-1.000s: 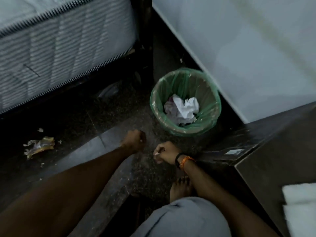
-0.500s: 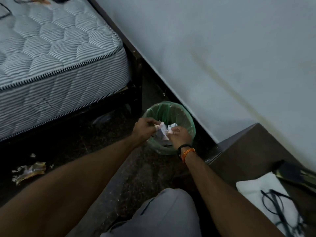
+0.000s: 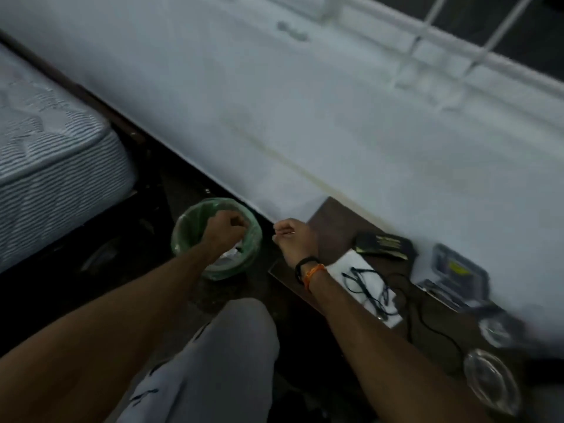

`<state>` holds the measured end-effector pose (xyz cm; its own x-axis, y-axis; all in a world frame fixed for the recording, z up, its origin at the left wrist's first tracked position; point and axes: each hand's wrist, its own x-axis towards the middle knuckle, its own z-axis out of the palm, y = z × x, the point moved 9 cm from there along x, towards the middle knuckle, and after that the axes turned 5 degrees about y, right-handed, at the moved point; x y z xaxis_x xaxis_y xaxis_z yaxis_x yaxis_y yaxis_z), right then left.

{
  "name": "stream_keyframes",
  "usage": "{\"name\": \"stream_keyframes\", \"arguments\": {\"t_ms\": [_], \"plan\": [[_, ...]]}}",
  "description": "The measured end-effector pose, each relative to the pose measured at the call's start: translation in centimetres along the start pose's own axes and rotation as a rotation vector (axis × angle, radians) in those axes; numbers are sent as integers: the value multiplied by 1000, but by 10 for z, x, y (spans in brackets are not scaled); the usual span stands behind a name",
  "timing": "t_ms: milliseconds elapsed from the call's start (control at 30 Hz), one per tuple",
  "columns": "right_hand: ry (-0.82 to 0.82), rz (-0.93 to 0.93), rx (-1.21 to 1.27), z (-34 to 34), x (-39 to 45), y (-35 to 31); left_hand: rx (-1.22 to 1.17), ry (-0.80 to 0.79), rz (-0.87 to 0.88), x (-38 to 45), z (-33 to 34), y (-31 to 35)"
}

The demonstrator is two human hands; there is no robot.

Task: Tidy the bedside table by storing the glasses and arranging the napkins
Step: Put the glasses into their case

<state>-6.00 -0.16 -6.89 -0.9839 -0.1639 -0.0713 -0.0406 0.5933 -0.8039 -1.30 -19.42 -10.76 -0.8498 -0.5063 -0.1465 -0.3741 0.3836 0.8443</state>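
Black-framed glasses (image 3: 367, 286) lie on a flat white napkin (image 3: 351, 265) on the dark brown bedside table (image 3: 334, 222). My left hand (image 3: 224, 228) hovers over the green-lined waste bin (image 3: 186, 236) with its fingers curled and nothing visible in them. Crumpled white napkin paper (image 3: 229, 254) lies in the bin just under that hand. My right hand (image 3: 293, 238) is a loose fist to the right of the bin, above the table's near left corner. I see nothing held in it.
On the table sit a dark flat case (image 3: 383, 244), a clear plastic box (image 3: 454, 270), a black cable (image 3: 427, 319) and two glass dishes (image 3: 491, 389). A mattress (image 3: 52, 154) is at the left, a white wall behind. My grey-clad knee (image 3: 225, 346) is below.
Both hands were holding a crumpled napkin over the bin; now they have parted, the right hand has shifted toward the table, and the paper lies in the bin. The view has swung right.
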Motion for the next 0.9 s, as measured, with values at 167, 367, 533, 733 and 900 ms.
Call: {"name": "stream_keyframes", "arguments": {"t_ms": [167, 367, 533, 733, 900], "plan": [[134, 21, 24, -72, -29, 30, 12, -152, 193, -41, 63, 87], [302, 30, -2, -151, -53, 67, 29, -300, 334, -90, 139, 144], [455, 113, 76, -211, -60, 121, 61, -255, 362, -102, 188, 157], [539, 122, 95, -241, -57, 156, 23, -196, 350, -87, 215, 160], [447, 14, 52, -223, -49, 168, 171, -111, 605, -64, 235, 174]]}}
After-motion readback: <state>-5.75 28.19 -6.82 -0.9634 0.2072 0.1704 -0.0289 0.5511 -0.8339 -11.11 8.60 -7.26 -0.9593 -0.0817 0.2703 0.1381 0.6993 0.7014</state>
